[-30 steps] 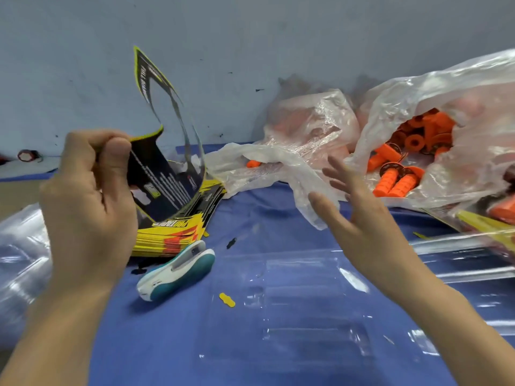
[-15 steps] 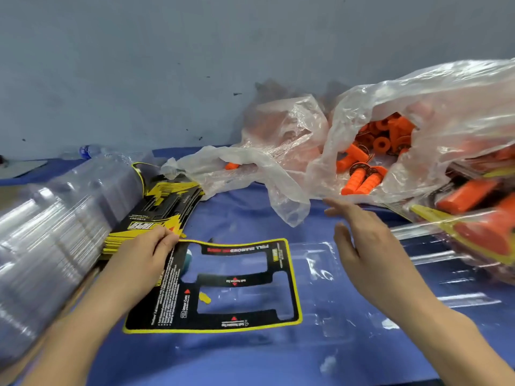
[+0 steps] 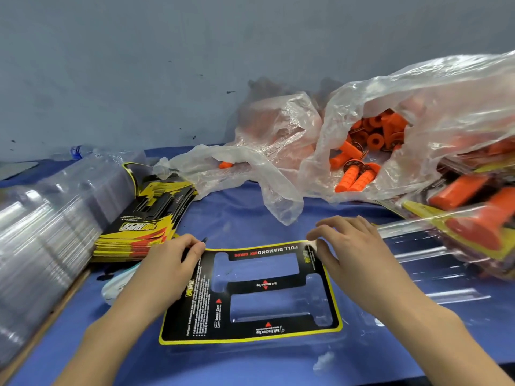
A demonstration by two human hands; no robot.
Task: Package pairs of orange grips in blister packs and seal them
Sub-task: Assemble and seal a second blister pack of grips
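Front and centre on the blue table cover (image 3: 237,215): black cardboard insert with a yellow border (image 3: 264,284), lying flat on top of a clear plastic blister tray (image 3: 423,291). Long axis running left to right across the table, one short end towards each hand. Printed face up, lettering upside down from this side: "FULL DIAMOND MX GRIPS" along the far edge, white and red, small white text down the left strip, red arrows beside "Soft Traction Top" and "Inner Core". Two long rectangular windows cut through, one behind the other, both lengthwise with the card, blue showing through the clear plastic beneath.

And now the hands! Left hand (image 3: 164,271) palm down over the left end, fingers curled, gripping the far-left corner. Right hand (image 3: 351,252) at the far-right corner, thumb down on the card, fingers curled just behind the edge, pinching it.

Just left of the left wrist, partly hidden, a white-and-teal handheld tool (image 3: 115,285). Beyond the left hand, a fanned stack of matching yellow-and-black printed cards (image 3: 145,227), and left of it a bulky stack of nested clear plastic shells (image 3: 41,232). Far right, a big clear plastic bag (image 3: 459,101) gaping open, full of orange ribbed rubber grips (image 3: 359,178). Beside it at the right edge, filled packs (image 3: 473,207) with orange grips inside.
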